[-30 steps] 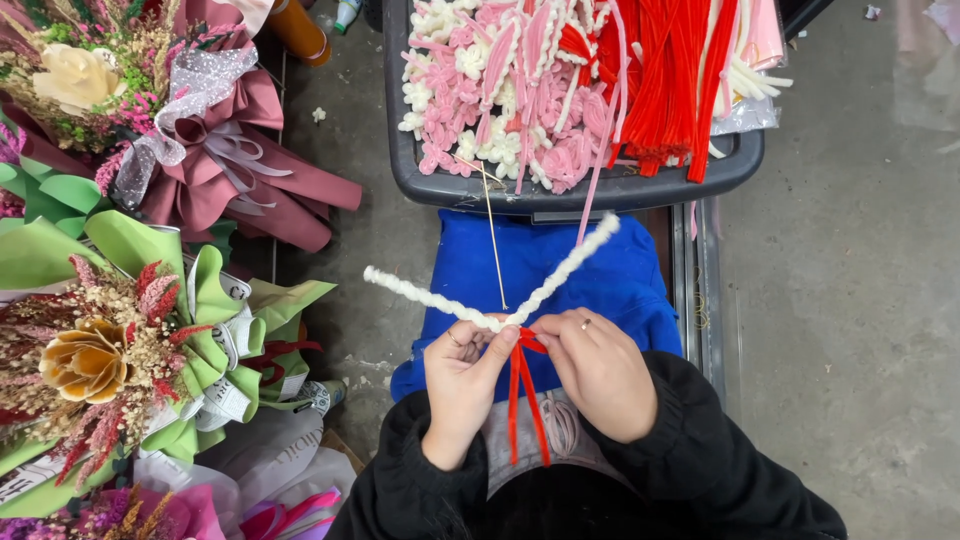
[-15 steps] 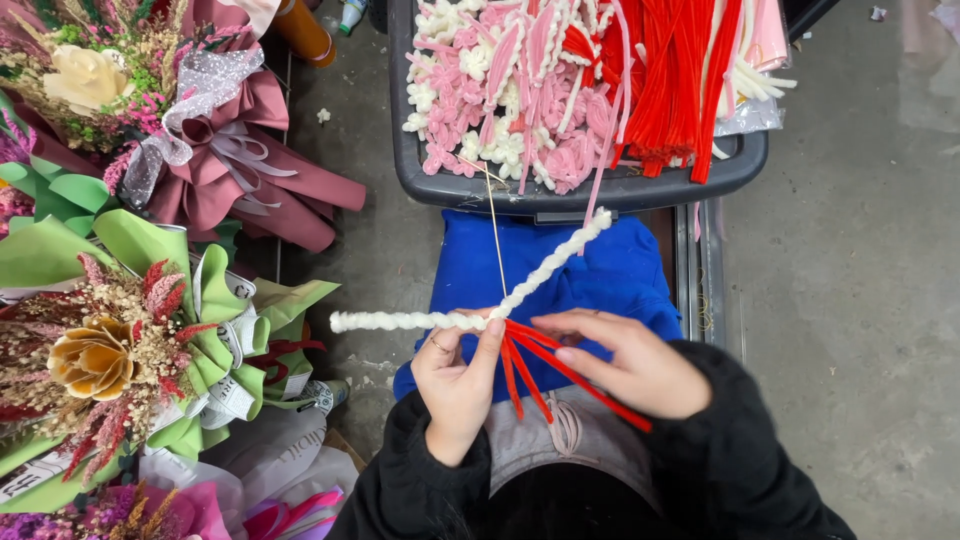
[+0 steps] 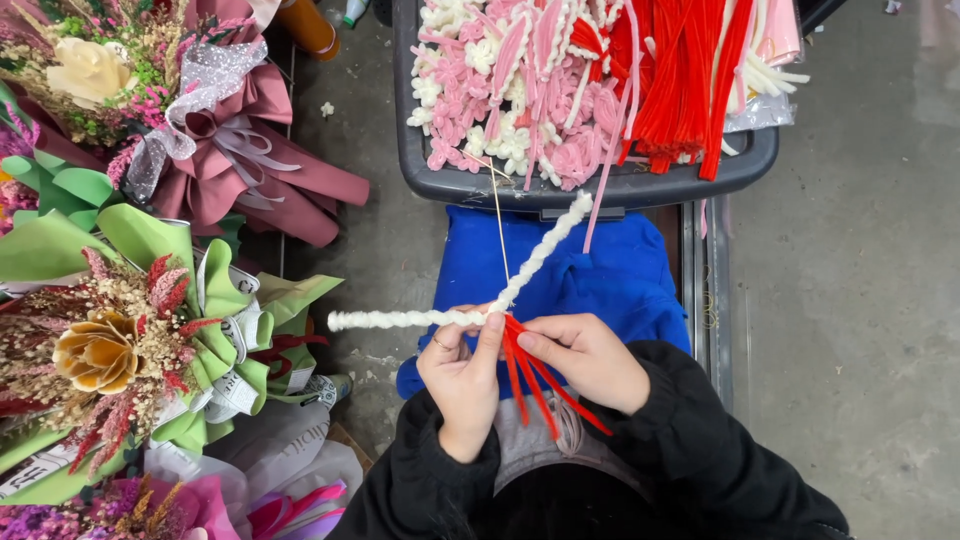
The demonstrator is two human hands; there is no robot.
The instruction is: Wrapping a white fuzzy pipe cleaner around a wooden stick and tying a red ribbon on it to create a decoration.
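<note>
now the left hand (image 3: 462,385) sits at lower centre of the frame, fingers curled, thumb and forefinger pinched on the junction where the fuzzy white chenille stem (image 3: 400,320) meets the bundle of thin red chenille stems (image 3: 535,385). right hand (image 3: 592,358) just beside it, fingers half closed, fingertips pressing the top of the red bundle against that same junction.

change noted against the two earlier views: a second ago the white stem formed a shallow v above the hands; half a second ago its left arm had dropped to near level. at this moment the left arm runs flat toward centre left, the right arm slants up toward the dark grey plastic tray (image 3: 600,185) at upper centre. red stems, tight together before, now splay down and to the right over the black sleeves.

judgement: the white stem is being wound or bent round the red ends, and the bind looks part made, not closed.

a thin pale stick (image 3: 498,220) rises from the junction. blue cloth (image 3: 620,275) lies under the work. paper-wrapped bouquets (image 3: 130,330) fill the left side.
</note>
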